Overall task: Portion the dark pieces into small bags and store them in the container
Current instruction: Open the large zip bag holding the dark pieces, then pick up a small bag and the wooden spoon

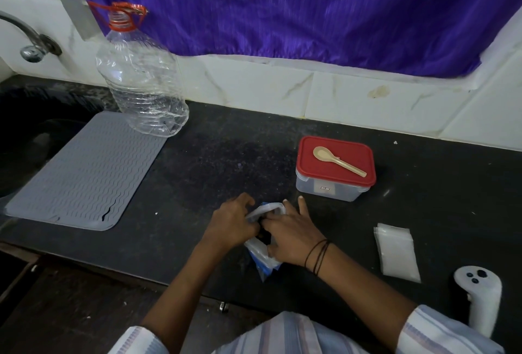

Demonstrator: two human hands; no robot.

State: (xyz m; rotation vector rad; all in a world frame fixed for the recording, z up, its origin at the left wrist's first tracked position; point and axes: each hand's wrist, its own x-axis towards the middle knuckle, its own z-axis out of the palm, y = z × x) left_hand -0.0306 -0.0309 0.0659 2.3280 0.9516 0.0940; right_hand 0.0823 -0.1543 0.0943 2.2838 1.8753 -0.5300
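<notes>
While hands (262,226) clutch packet (261,254), dark contents mostly hidden.

On the table (226,155), a mat (82,172) lies far left with a bottle (141,79) behind it; the container (333,184) sits right of centre, a spoon (337,160) on its lid, small bags (397,252) nearer right

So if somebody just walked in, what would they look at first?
Probably the big purple curtain hanging across the back wall, because it is so bright. Next, the box with the red lid on the dark counter, with a small spoon lying on top. In front of it, the left hand and right hand are busy with a crinkly plastic bag.
</notes>
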